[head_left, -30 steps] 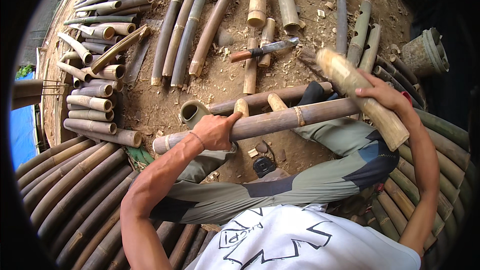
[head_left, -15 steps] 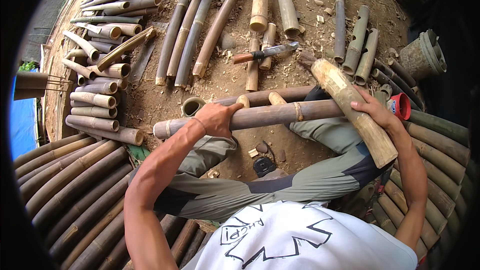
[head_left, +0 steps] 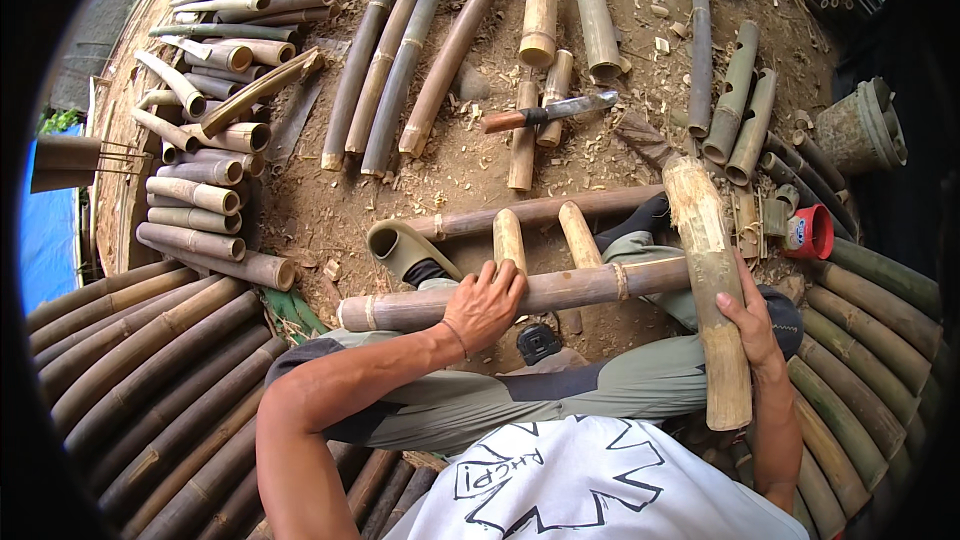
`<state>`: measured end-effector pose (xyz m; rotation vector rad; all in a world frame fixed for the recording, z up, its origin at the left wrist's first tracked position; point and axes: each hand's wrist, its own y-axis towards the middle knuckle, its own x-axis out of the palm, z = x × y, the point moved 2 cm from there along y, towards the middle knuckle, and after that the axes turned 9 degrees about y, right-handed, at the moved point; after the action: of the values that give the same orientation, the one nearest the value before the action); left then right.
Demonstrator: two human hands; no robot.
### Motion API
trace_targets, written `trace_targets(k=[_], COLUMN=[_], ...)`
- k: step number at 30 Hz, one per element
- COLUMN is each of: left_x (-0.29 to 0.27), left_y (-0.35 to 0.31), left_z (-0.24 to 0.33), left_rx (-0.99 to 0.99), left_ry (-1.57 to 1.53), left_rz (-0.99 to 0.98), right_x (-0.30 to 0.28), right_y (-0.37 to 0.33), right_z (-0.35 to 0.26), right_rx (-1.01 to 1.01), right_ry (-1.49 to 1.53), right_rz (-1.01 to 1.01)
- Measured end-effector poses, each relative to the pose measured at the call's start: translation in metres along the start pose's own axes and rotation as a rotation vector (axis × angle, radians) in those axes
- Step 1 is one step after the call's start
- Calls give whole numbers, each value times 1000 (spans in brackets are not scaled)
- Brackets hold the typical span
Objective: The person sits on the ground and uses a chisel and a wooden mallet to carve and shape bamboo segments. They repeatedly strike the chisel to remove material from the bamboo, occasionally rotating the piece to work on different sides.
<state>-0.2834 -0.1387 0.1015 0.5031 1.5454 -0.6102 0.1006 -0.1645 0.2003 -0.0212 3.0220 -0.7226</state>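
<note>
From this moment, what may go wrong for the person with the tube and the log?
The tube is round and only the left hand is on it, so it might roll or twist.
The right hand holds the log above the right leg; a slip could drop it there.
The knife lies uncovered across short bamboo pieces, and could slide if bumped.
</note>
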Motion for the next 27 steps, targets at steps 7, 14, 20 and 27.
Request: trace_targets(k=[7,14,20,27], left_x=[-44,-29,-39,-29], left_y=[68,143,153,158], left_z=[-69,-141,-147,-149], left_rx=[-185,-273,-357,-339], left_ry=[-207,-91,-131,-148], left_rz=[-95,-46,-176,-170], right_x=[38,100,118,143], right_y=[21,102,156,168], right_z=[-33,-75,-86,-112], right_rx=[-269,-487,-223,-582], right_ry=[-46,-349,-629,-528], right_rz=[66,64,10,80])
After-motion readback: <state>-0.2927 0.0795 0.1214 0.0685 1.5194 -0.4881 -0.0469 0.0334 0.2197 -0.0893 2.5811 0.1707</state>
